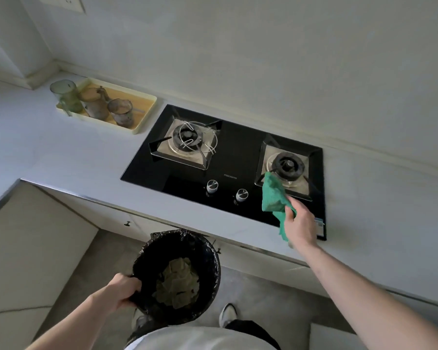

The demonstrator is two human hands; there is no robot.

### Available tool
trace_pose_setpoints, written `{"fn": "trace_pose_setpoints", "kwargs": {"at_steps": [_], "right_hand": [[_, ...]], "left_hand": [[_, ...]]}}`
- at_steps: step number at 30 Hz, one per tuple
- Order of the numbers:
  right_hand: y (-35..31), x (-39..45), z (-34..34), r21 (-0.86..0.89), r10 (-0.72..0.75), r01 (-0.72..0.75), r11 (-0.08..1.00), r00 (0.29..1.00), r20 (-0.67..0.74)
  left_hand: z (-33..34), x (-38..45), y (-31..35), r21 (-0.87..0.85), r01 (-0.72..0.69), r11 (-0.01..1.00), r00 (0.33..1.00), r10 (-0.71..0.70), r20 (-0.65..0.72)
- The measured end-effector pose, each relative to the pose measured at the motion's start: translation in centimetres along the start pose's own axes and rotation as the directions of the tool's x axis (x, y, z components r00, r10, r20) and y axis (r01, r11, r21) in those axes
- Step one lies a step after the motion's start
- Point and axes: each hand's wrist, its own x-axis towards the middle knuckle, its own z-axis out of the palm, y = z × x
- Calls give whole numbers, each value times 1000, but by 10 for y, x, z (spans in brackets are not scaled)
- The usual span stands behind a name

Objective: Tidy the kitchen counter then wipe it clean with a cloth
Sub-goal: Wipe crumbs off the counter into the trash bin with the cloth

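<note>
Green cloth [273, 195]: pinched in the right grip [300, 227], draped over the black hob [238, 157] at its right burner [287, 165]. Black-lined bin [177, 271]: rim clutched by the left grip [123, 289], below the pale surface [61, 147]. Tray [142, 114] of cups: far left.

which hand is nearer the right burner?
Right. The right hand grips the green cloth just in front of the right burner; the left hand holds the trash bin rim, below the counter.
</note>
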Motion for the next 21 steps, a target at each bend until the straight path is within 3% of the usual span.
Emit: {"fn": "trace_pose_setpoints", "kwargs": {"at_steps": [3,6,8,11,17,21], "right_hand": [[42,24,-12,-80,-27,34,996,996,88],[68,32,-1,-205,20,45,978,953,303],[71,30,15,-271,69,54,961,904,423],[63,20,34,-307,60,107,946,870,490],[48,-40,43,-159,-177,322,933,797,577],[50,-73,33,-24,-194,252,968,800,568]], "left_hand": [[43,-25,0,-46,14,999,1000,-15,-17],[81,-43,-3,-89,17,996,1000,-18,-15],[99,-50,-8,-105,23,994,1000,-22,6],[120,-67,-14,-125,28,992,1000,-29,-6],[142,-83,-16,-112,26,993,999,-28,-22],[152,-84,-10,-79,6,997,1000,-7,-18]]}}
